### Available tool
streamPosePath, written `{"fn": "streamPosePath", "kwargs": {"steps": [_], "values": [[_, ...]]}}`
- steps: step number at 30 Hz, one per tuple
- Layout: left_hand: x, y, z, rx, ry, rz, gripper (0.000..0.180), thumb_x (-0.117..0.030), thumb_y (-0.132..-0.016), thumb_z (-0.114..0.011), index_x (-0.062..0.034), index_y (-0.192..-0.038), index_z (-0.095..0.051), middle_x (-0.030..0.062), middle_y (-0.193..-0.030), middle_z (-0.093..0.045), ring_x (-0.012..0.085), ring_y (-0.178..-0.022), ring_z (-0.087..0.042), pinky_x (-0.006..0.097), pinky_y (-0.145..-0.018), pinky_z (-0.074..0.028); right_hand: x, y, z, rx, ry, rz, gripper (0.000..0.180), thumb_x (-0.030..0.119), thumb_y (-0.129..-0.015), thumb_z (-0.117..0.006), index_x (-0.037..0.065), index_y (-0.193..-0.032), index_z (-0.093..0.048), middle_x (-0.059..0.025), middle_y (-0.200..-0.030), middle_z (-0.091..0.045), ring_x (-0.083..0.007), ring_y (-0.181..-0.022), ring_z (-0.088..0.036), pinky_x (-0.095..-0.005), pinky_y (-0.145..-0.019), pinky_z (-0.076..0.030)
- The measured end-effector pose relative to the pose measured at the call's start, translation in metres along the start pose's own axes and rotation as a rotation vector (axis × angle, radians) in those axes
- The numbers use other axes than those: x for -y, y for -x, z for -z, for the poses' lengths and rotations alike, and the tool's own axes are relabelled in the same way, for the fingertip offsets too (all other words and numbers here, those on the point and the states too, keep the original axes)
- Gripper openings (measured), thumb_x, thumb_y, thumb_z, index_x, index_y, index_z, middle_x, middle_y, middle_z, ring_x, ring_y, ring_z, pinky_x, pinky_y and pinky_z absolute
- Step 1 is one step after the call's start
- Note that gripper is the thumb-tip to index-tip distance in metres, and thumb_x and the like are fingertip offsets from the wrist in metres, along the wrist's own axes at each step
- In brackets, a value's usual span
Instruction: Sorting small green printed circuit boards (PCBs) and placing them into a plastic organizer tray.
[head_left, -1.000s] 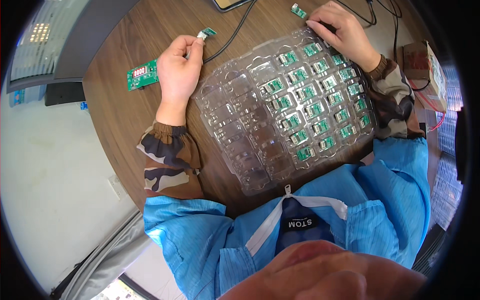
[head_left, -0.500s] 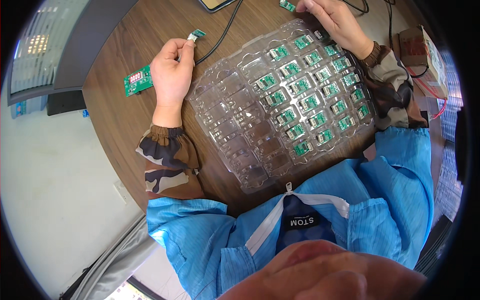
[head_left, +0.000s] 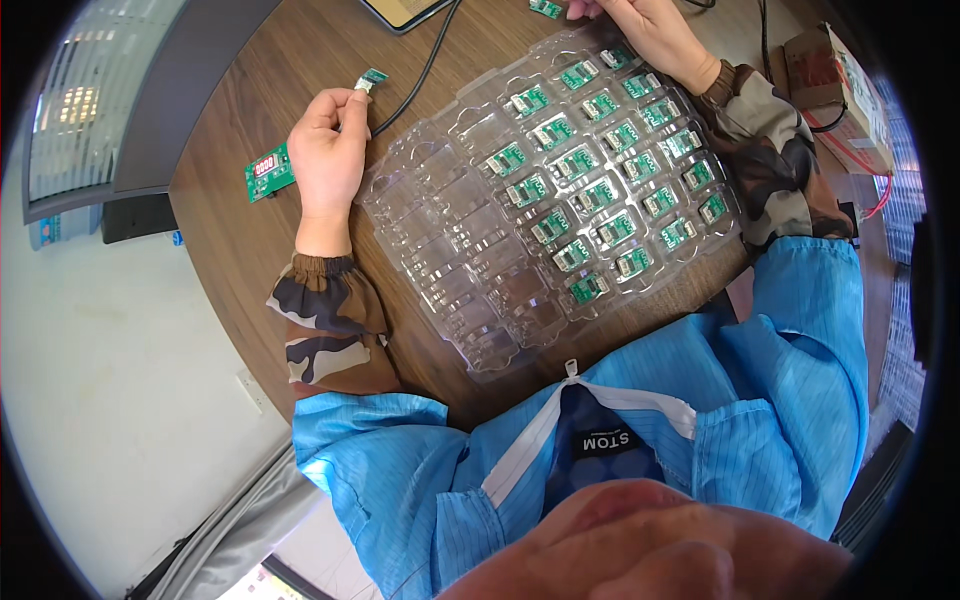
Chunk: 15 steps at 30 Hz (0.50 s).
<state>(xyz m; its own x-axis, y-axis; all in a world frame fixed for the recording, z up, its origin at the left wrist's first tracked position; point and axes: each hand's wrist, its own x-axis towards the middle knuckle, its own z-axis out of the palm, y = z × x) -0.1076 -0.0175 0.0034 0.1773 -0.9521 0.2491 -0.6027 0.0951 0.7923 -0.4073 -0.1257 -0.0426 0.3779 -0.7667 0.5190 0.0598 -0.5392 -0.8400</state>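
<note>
The right hand point(head_left: 652, 38) has moved off the clear tray point(head_left: 425, 245), baring a corner board point(head_left: 613, 58), to beside a loose board point(head_left: 545, 8), its grip unclear, while the left hand point(head_left: 329, 145) pinches a small green board point(head_left: 374, 77) above the table point(head_left: 250, 95)

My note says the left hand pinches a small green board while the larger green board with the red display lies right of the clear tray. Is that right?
Not quite: the larger green board with the red display lies left of the clear tray, as the head view shows. The left hand does pinch a small green board.
</note>
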Motion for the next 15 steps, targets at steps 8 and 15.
{"fn": "streamPosePath", "kwargs": {"steps": [8,15], "values": [[0.002,-0.003,0.002,0.010,0.025,0.007,0.012,-0.013,-0.084,-0.057,-0.0025,-0.078,-0.060,-0.0032,-0.058,-0.052,0.0054,-0.050,-0.041,0.018,-0.047,-0.033,0.012,-0.006,-0.002,0.035,0.084,0.005,0.022,0.012,-0.091,-0.042,-0.001,-0.085,-0.058,-0.0051,-0.075,-0.060,-0.0132,-0.065,-0.052,-0.0231,-0.063,-0.042],[0.005,0.001,-0.001,-0.022,0.024,-0.011,0.011,-0.012,-0.083,-0.057,-0.0034,-0.077,-0.061,-0.0040,-0.056,-0.049,0.0067,-0.048,-0.039,0.020,-0.046,-0.032,0.039,-0.003,0.004,0.126,0.346,-0.035,0.023,0.015,-0.093,-0.042,-0.001,-0.086,-0.058,-0.0044,-0.078,-0.058,-0.0120,-0.068,-0.050,-0.0231,-0.066,-0.041]]}}
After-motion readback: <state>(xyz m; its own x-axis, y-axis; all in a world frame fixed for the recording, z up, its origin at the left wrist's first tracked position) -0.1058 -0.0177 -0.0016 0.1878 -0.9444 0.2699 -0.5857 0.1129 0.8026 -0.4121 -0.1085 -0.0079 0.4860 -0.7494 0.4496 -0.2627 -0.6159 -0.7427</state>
